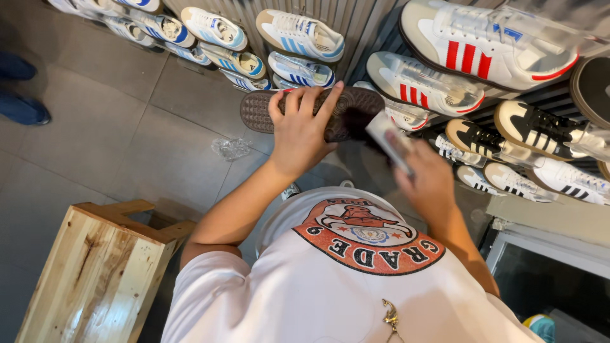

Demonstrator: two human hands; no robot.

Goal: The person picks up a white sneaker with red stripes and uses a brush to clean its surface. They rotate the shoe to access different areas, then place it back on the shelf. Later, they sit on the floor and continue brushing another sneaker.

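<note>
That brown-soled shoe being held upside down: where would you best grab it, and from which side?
Grip the shoe across its narrow middle, coming over the sole from the person's side, much as the left hand does. It lies sole-up and level, so fingers wrap both edges. The right hand holds a blurred pale object.

Sneakers (pixel 298 32) on slatted wall display (pixel 356 19)

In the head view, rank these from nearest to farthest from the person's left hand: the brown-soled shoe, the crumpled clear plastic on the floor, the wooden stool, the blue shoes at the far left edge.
1. brown-soled shoe: gripped by the left hand, sole up.
2. crumpled clear plastic: on the floor tiles, just left of the hand.
3. wooden stool: lower left, beside the forearm.
4. blue shoes: far left edge.
</note>
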